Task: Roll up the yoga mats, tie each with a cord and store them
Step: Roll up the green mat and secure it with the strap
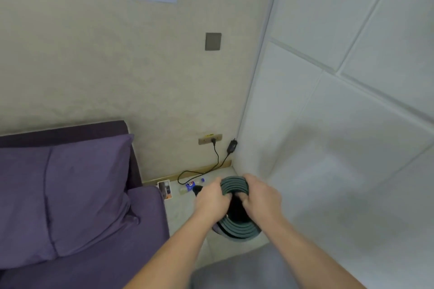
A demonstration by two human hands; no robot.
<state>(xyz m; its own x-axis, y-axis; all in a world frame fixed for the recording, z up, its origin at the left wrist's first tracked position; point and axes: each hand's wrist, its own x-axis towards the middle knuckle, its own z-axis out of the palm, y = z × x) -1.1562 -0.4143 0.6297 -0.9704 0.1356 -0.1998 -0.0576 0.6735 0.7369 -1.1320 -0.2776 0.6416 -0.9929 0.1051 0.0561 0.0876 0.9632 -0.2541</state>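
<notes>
A rolled dark green yoga mat (234, 186) stands upright on the floor in the room corner, its spiral end facing up at me. My left hand (210, 199) grips the roll's top rim from the left, fingers curled over the edge. My right hand (260, 195) grips the same rim from the right, fingers hooked into the dark hollow centre. Lower layers of the roll (239, 230) show beneath my wrists. No cord is visible on the mat.
A purple sofa (70, 206) with a cushion fills the left. A plastic bottle (190, 186) and a photo card (165, 189) lie on the floor by the wall. A black cable (217, 155) hangs from the socket. A white panelled wall (340, 124) is at right.
</notes>
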